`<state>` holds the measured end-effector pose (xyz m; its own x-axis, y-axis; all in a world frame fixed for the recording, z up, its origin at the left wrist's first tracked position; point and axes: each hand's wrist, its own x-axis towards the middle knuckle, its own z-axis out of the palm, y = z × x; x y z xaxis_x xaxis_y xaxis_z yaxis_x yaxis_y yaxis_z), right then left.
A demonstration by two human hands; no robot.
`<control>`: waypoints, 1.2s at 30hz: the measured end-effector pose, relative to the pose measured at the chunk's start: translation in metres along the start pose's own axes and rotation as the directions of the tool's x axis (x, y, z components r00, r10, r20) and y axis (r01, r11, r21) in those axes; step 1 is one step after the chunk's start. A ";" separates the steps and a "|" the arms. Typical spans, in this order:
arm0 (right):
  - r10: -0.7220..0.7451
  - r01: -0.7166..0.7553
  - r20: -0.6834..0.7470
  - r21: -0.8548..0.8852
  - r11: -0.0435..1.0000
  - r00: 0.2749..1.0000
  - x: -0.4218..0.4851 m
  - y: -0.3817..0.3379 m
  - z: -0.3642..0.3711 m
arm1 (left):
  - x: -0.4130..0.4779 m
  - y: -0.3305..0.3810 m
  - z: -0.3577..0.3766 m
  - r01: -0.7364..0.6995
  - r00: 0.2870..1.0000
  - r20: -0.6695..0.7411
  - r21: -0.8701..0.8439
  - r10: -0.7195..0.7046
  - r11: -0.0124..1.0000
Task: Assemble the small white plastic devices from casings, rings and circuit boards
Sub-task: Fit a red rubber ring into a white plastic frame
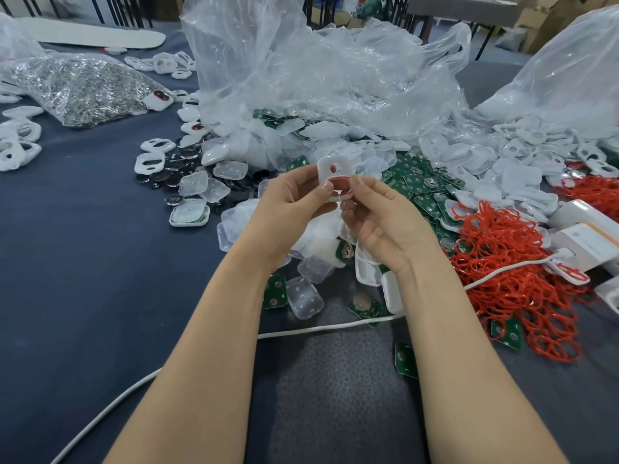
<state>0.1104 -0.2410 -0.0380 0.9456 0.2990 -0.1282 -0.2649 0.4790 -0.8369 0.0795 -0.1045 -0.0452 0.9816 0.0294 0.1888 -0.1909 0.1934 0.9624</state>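
Above the middle of the table I hold a small white casing (331, 169) with a red ring (340, 180) seated around its large opening. My left hand (291, 202) pinches the casing's left edge between thumb and fingers. My right hand (378, 212) pinches its right edge, thumb on top. Below and behind my hands lie heaps of green circuit boards (418, 185), translucent casing halves (306, 298) and loose red rings (516, 262).
Large clear plastic bags (318, 78) stand behind the parts. A bag of small metal pieces (80, 88) lies at the far left, black discs (177, 165) beside it. A white cable (321, 328) crosses the dark cloth table (100, 262). White boxes (582, 236) sit at the right edge.
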 end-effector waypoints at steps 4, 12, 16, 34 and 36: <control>-0.247 0.174 -0.117 -0.436 0.883 0.962 0.002 0.006 0.001 | 0.002 -0.005 0.003 0.043 0.995 -0.092 -0.013 -0.044 0.999; -0.614 0.352 0.042 -0.849 0.395 0.788 0.002 0.016 0.005 | 0.003 -0.007 0.004 0.063 0.983 -0.172 0.034 -0.056 0.997; -0.630 0.374 0.066 -0.850 0.370 0.774 0.001 0.014 0.005 | 0.004 -0.008 0.005 0.082 0.981 -0.175 -0.013 -0.083 0.997; -0.613 0.361 0.053 -0.847 0.390 0.788 0.002 0.013 0.004 | 0.002 -0.005 0.007 0.063 0.979 -0.196 0.044 -0.053 0.997; -0.617 0.358 0.051 -0.850 0.386 0.785 0.002 0.013 0.004 | 0.002 -0.005 0.008 0.061 0.977 -0.207 0.035 -0.053 0.997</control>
<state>0.1083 -0.2306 -0.0470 0.8963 -0.0192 0.4429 0.3972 -0.4092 -0.8214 0.0824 -0.1132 -0.0476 0.9708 0.2212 0.0932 -0.1304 0.1601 0.9785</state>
